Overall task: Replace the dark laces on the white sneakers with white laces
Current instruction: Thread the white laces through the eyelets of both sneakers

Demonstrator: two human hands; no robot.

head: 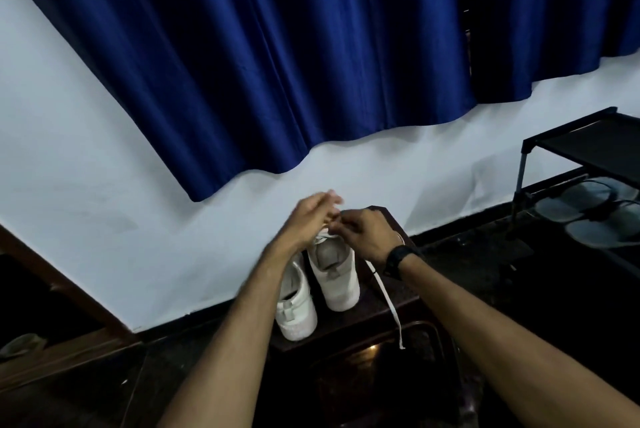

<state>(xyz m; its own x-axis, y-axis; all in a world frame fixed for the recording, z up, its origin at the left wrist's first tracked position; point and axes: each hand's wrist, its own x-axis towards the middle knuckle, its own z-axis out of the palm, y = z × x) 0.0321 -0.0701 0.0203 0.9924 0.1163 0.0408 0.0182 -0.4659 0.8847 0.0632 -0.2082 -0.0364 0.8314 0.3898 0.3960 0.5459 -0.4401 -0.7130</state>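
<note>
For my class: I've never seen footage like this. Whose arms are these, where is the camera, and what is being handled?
There is one picture, taken by a camera worn on a person's head, looking forward and down. The arms are that person's own. Two white sneakers stand on a dark stool by a white wall, under a blue curtain. The right hand, with a black watch on its wrist, pinches a white lace at the right sneaker's top; the lace's end trails down. The left hand is blurred beside it. A shoe rack stands at the right.

Two white sneakers [318, 292] are set on a dark tabletop [374, 309]; a white lace [388, 303] is pinched by the right hand [363, 233], the left hand [311, 216] raised beside it.
</note>
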